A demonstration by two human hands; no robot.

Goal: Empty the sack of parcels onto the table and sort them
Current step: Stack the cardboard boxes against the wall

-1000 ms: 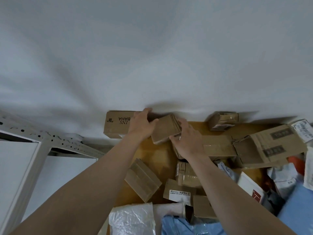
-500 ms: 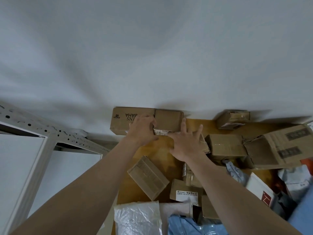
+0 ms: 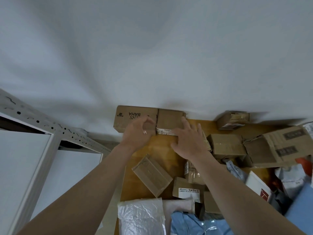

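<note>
A small brown box [image 3: 170, 120] with a white label on its near edge stands against the wall, flush beside a longer printed box [image 3: 133, 116] to its left. My left hand [image 3: 138, 134] hovers just in front of both boxes, fingers curled and holding nothing. My right hand [image 3: 188, 141] is spread, fingertips near the small box's right corner, empty. More cardboard parcels lie on the wooden table [image 3: 160, 150]: a taped flat box [image 3: 152, 175], a labelled box [image 3: 188, 189] and a mid-size box [image 3: 226, 145].
A large open carton [image 3: 277, 146] lies at right, a small box [image 3: 232, 119] by the wall. Poly mailers, white [image 3: 140, 217], blue [image 3: 191, 224] and grey [image 3: 291, 180], crowd the near and right side. A white metal rack [image 3: 50, 131] stands left of the table.
The small box was carried in both hands, set against the wall beside the printed box, then let go. Both hands have drawn back slightly toward me.
</note>
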